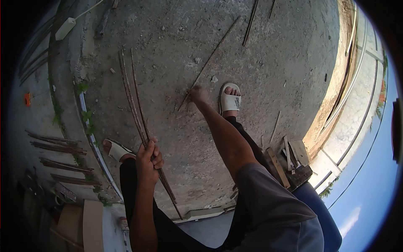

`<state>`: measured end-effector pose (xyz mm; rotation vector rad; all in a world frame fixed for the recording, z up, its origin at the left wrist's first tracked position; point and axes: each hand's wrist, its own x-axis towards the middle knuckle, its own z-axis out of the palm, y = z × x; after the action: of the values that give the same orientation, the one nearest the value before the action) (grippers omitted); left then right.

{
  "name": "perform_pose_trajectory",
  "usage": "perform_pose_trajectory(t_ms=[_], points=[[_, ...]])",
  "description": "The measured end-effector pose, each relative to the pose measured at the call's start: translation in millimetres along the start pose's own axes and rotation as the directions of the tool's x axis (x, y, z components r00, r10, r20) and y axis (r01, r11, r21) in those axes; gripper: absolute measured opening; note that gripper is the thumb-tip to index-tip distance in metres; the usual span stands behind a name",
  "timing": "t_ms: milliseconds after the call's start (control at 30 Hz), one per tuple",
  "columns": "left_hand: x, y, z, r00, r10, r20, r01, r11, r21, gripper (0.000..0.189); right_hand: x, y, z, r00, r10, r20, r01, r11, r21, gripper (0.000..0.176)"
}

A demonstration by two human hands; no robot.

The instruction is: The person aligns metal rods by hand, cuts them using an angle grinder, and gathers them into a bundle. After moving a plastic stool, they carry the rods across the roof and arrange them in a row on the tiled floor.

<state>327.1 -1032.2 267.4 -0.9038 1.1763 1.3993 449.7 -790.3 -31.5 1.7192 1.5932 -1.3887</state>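
Observation:
My left hand (149, 161) is closed around several thin, rusty-looking brown rods (133, 101). They slant from the upper left down past my wrist, their far ends slightly fanned. Ahead and to the right, my right hand (198, 95) reaches down to a single thin rod (216, 50) lying aslant on the rough ground. That hand is smeared by motion, so whether its fingers grip the rod cannot be made out. A sandalled foot (230, 100) stands just right of it, and the other foot (117, 150) is left of the held bundle.
More rods (250, 23) lie at the top. Bundles of rods (63, 166) rest at the left beyond a pale pipe (90, 130). Wood pieces and a box (300, 172) stand by my right leg. A wall (348, 105) runs along the right.

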Motion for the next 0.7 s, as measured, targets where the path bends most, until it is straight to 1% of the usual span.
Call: perform_pose_trajectory(t_ms=[33, 100, 133, 167, 200, 267, 300, 333, 400, 500, 533, 567, 600, 667, 700], points=[[-3.2, -0.3, 3.5, 1.000, -0.006, 0.011, 0.006, 1.000, 0.012, 0.022, 0.2, 3.2, -2.4, 0.999, -0.028, -0.042, 0.026, 0.999, -0.034, 0.039], [-10.8, -1.1, 13.2, 1.000, -0.004, 0.022, 0.003, 0.999, 0.038, 0.023, -31.2, -23.7, -18.4, 0.988, -0.091, -0.124, 0.079, 0.992, -0.095, 0.036], [-16.9, -1.6, 20.5, 1.000, 0.000, 0.025, -0.002, 0.999, 0.054, 0.022, -40.3, -23.7, -22.0, 0.991, -0.036, -0.130, 0.050, 0.993, 0.109, 0.033], [-23.4, -2.1, 31.0, 0.999, 0.007, 0.033, -0.009, 0.997, 0.071, 0.022, -48.7, -24.6, -28.1, 0.991, 0.016, -0.129, 0.025, 0.951, 0.309, 0.032], [-31.6, -4.4, 43.4, 1.000, 0.012, 0.016, -0.013, 0.997, 0.075, 0.020, -60.2, -26.8, -37.1, 0.991, 0.063, -0.118, 0.004, 0.867, 0.498, 0.031], [-48.5, -7.4, 74.8, 0.999, 0.050, -0.006, -0.050, 0.995, 0.091, 0.017, -100.7, -44.7, -60.0, 0.973, 0.183, -0.138, -0.031, 0.702, 0.712, 0.036], [-59.0, -6.4, 93.8, 0.998, 0.064, -0.023, -0.061, 0.993, 0.097, 0.017, -112.5, -43.2, -64.6, 0.955, 0.124, -0.271, 0.054, 0.821, 0.569, 0.038], [-68.9, -7.6, 115.7, 0.996, 0.081, -0.033, -0.077, 0.992, 0.101, 0.017, -119.1, -42.6, -74.8, 0.916, 0.045, -0.399, 0.129, 0.908, 0.399, 0.039], [-93.9, -4.5, 162.9, 0.991, 0.121, -0.052, -0.115, 0.987, 0.110, 0.017, -152.5, -68.6, -114.6, 0.940, 0.084, -0.330, 0.053, 0.920, 0.388, 0.041], [-119.8, 7.7, 243.7, 0.980, 0.196, -0.026, -0.193, 0.976, 0.100, 0.016, -173.1, -103.1, -174.0, 0.963, 0.076, -0.259, 0.058, 0.878, 0.474, 0.040], [-126.1, 8.1, 269.1, 0.976, 0.217, -0.013, -0.215, 0.972, 0.091, 0.016, -171.9, -110.0, -197.2, 0.964, 0.017, -0.266, 0.106, 0.890, 0.443, 0.040], [-138.1, 21.6, 304.8, 0.967, 0.256, 0.008, -0.255, 0.963, 0.085, 0.016, -170.1, -135.6, -237.3, 0.960, -0.055, -0.274, 0.172, 0.891, 0.421, 0.040], [-140.4, 27.1, 319.1, 0.969, 0.245, 0.010, -0.245, 0.969, 0.036, 0.016, -168.4, -146.4, -261.9, 0.955, -0.110, -0.275, 0.215, 0.897, 0.386, 0.040], [-143.4, 42.4, 340.8, 0.962, 0.258, 0.088, -0.262, 0.965, 0.030, 0.016, -158.7, -176.5, -305.3, 0.939, -0.154, -0.308, 0.267, 0.891, 0.368, 0.040], [-143.1, 49.7, 349.1, 0.958, 0.259, 0.124, -0.264, 0.964, 0.021, 0.016, -151.8, -190.6, -322.9, 0.920, -0.173, -0.352, 0.305, 0.880, 0.364, 0.040]])
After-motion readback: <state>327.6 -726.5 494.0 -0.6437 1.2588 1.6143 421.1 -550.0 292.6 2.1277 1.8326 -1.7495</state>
